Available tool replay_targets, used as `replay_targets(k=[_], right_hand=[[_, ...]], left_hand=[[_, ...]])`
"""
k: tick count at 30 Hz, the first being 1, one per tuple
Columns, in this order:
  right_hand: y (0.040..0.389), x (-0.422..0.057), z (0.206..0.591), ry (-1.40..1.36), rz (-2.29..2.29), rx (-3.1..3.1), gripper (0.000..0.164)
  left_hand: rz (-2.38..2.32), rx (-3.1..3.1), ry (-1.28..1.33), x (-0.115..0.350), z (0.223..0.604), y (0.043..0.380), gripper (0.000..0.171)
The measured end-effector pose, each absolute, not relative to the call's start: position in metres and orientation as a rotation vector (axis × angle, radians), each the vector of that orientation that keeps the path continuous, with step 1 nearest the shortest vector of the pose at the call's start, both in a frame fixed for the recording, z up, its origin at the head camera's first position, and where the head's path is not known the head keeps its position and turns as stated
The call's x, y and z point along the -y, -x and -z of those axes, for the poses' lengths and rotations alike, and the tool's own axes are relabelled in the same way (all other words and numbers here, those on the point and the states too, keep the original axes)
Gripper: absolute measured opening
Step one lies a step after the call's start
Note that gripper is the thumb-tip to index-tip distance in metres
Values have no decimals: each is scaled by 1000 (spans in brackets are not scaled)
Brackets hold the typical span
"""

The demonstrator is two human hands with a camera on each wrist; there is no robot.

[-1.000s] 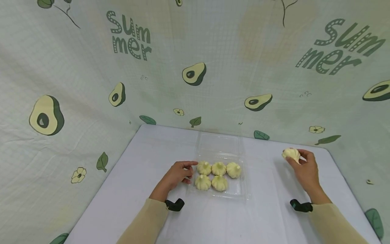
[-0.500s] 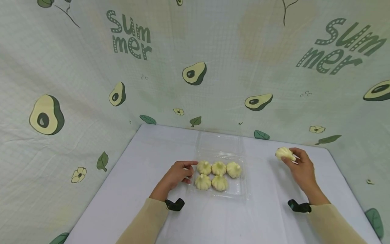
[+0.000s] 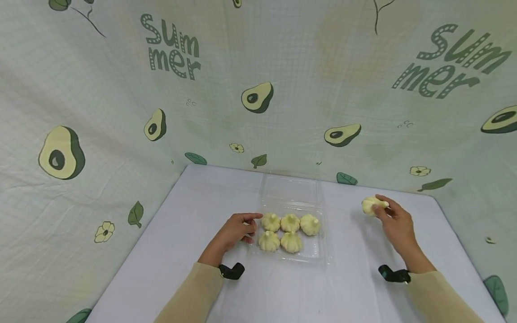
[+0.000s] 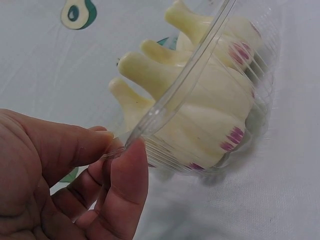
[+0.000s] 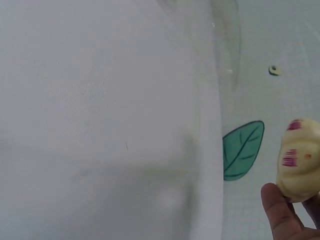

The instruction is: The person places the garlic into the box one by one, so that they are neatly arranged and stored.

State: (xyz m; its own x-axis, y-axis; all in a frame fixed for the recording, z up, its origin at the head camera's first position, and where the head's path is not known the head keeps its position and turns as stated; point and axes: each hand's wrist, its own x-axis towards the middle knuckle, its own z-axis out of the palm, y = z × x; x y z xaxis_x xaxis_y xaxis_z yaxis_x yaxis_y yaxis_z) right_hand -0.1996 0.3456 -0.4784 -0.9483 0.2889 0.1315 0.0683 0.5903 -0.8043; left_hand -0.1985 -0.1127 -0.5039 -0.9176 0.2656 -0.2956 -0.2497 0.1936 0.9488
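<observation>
A clear plastic clamshell box (image 3: 317, 252) lies on the table with its lid folded back, holding several garlic bulbs (image 3: 291, 242) in two rows. At its left side, my left hand (image 3: 238, 231) pinches the rim between thumb and finger, as the left wrist view shows (image 4: 100, 170). My right hand (image 3: 397, 226) holds one garlic bulb (image 3: 371, 205) above the table, right of the box, its stem pointing right. In the right wrist view, the fingertips (image 5: 274, 200) grip this bulb (image 5: 300, 162), which shows purple marks and is cut off by the frame edge.
The transparent lid (image 3: 291, 189) stretches toward the back of the white table (image 3: 218, 193). A printed cloth (image 3: 291, 112) with avocados and leaves hangs behind and on both sides. Black wrist cameras (image 3: 232, 271) sit on both wrists.
My right hand has moved a little left with the garlic bulb, which has turned so its stem now points right. The left hand and the box have stayed put.
</observation>
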Motion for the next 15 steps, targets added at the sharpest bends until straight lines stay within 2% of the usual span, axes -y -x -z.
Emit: replay_targets(k=[15], right_hand=[[188, -325, 465, 285, -1366, 2574, 46]], left_hand=[[-1766, -2093, -11, 112, 504, 198, 42]])
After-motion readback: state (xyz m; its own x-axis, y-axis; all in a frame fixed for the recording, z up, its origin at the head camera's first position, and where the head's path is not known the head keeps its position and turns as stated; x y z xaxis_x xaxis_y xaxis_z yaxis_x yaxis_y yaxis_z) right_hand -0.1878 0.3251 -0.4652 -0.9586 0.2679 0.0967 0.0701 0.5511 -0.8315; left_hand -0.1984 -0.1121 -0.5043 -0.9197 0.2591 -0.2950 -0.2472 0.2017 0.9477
